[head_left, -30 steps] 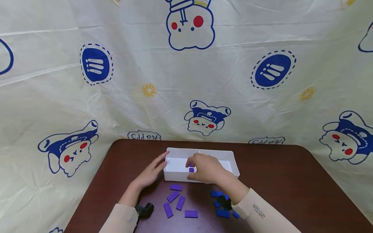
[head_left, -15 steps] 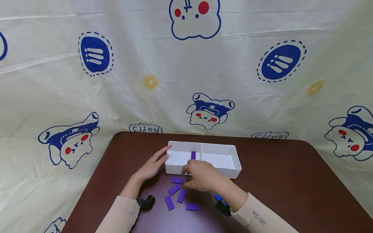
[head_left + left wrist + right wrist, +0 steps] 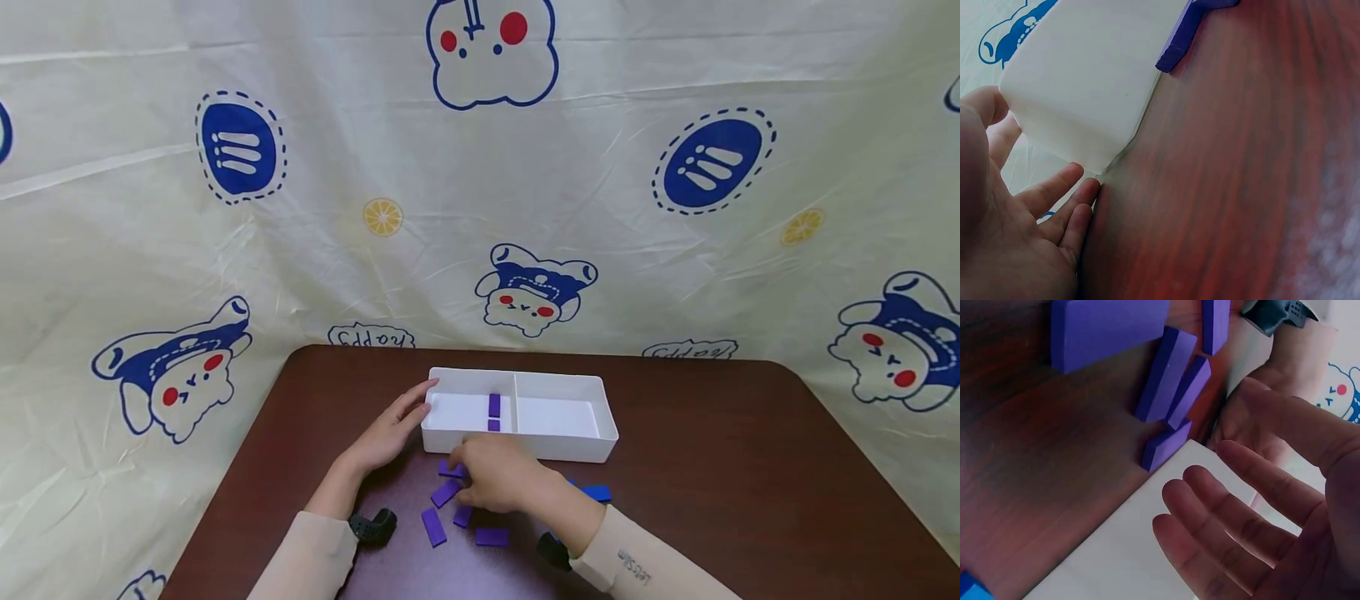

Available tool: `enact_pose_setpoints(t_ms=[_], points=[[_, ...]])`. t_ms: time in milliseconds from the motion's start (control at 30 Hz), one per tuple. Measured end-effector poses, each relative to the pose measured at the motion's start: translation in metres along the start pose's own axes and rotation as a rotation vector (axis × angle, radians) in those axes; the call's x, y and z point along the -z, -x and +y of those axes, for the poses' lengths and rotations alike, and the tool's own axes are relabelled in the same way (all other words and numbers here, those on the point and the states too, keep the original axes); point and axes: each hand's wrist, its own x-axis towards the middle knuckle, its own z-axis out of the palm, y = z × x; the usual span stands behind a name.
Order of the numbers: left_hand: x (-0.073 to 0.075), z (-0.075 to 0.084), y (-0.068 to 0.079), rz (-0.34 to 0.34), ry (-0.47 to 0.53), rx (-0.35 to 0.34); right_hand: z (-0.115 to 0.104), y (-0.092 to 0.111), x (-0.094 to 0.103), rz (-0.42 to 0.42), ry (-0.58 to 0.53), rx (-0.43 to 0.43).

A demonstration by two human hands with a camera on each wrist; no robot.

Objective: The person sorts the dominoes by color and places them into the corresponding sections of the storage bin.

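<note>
A white two-compartment box (image 3: 566,448) stands on the table. Purple pieces (image 3: 494,406) lie in its left compartment, near the divider. My left hand (image 3: 388,432) rests its fingers against the box's left end, with the thumb side by the rim; in the left wrist view the fingers are extended along the end wall. My right hand (image 3: 495,473) is in front of the box, over several loose purple blocks (image 3: 446,492). Its fingertips reach a purple block (image 3: 450,469) in the head view. Its fingers stand apart with nothing between them in the right wrist view (image 3: 1235,519).
Other purple blocks (image 3: 492,537) lie nearer the front. Blue blocks (image 3: 597,493) lie to the right, partly hidden by the right forearm. Each wrist wears a dark band (image 3: 372,527). A patterned white sheet (image 3: 637,275) hangs behind the brown table (image 3: 712,467).
My right hand has come out of the box's left compartment, leaving a purple block there, and moved forward-left over the loose purple blocks. My left hand has stayed at the box's end.
</note>
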Motion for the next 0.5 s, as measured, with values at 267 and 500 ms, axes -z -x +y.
enact_pose_setpoints(t_ms=[267, 500], points=[[0.001, -0.001, 0.001, 0.006, -0.005, 0.016, -0.009, -0.006, -0.005, 0.007, 0.088, 0.02], [0.001, 0.0, 0.002, 0.005, -0.021, 0.023, -0.011, -0.01, -0.009, 0.009, 0.129, 0.027]])
